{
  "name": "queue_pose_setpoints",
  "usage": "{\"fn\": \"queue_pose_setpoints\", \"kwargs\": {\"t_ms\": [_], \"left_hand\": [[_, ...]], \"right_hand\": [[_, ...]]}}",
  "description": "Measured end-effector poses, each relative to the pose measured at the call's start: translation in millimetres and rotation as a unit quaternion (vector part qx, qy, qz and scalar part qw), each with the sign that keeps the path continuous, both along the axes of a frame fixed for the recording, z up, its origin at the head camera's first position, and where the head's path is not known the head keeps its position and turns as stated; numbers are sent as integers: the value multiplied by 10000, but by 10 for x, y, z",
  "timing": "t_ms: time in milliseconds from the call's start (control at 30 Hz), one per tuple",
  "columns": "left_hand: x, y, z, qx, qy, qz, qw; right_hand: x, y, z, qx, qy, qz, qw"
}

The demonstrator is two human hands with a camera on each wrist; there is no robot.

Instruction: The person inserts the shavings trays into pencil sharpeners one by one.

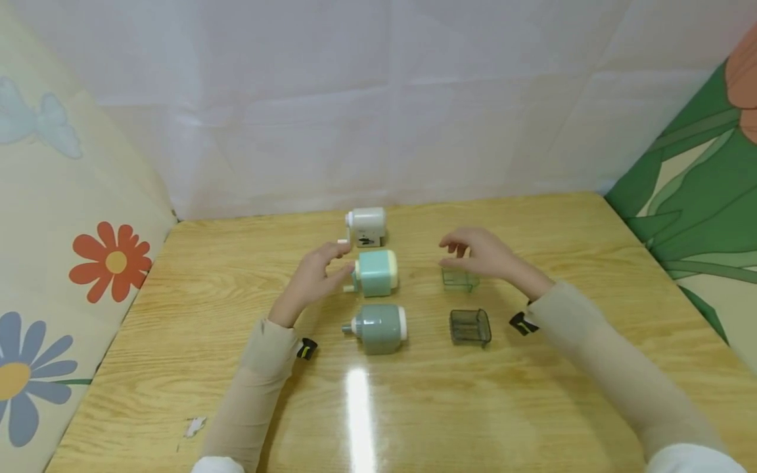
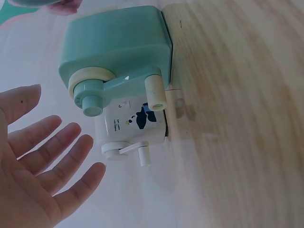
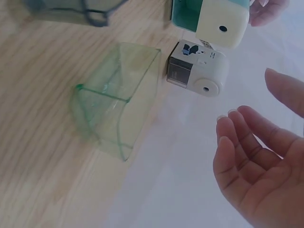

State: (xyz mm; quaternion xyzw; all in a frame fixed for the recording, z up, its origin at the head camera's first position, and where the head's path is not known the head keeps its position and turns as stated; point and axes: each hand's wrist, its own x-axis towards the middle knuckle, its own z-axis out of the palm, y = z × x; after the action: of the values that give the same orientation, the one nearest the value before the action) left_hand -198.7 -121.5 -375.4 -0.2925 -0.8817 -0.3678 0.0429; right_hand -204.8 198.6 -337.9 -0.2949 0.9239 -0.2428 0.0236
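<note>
A teal and cream hand-crank pencil sharpener (image 1: 377,274) is in the middle row on the table, its crank facing left. My left hand (image 1: 313,279) is beside that crank, fingers apart and holding nothing; the left wrist view shows the spread fingers (image 2: 71,164). Over a clear green shavings drawer (image 1: 460,282) hovers my right hand (image 1: 481,253), its fingers loosely bent around nothing. In the right wrist view, the drawer (image 3: 114,102) lies on the wood apart from the hand. The teal sharpener's drawer slot (image 3: 186,14) is open and hollow.
Behind stands a white pencil sharpener (image 1: 368,225) with a dark drawer in its body. Nearer me lies a grey-green sharpener (image 1: 380,328), with a smoky dark drawer (image 1: 470,327) to its right. A white cloth (image 1: 390,118) rises behind the wooden table (image 1: 236,263).
</note>
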Motion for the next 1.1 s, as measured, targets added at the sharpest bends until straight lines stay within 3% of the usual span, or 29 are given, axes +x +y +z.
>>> {"fn": "queue_pose_setpoints", "kwargs": {"t_ms": [400, 733, 1100], "left_hand": [[79, -28, -44, -67, 19, -128, 9999], [56, -12, -107, -115, -141, -215, 9996], [15, 15, -118, -308, -37, -288, 9991]], "right_hand": [[202, 289, -36, 84, -110, -155, 9998], [203, 379, -93, 570, -648, -442, 9953], [151, 414, -204, 757, -706, -425, 9937]]}}
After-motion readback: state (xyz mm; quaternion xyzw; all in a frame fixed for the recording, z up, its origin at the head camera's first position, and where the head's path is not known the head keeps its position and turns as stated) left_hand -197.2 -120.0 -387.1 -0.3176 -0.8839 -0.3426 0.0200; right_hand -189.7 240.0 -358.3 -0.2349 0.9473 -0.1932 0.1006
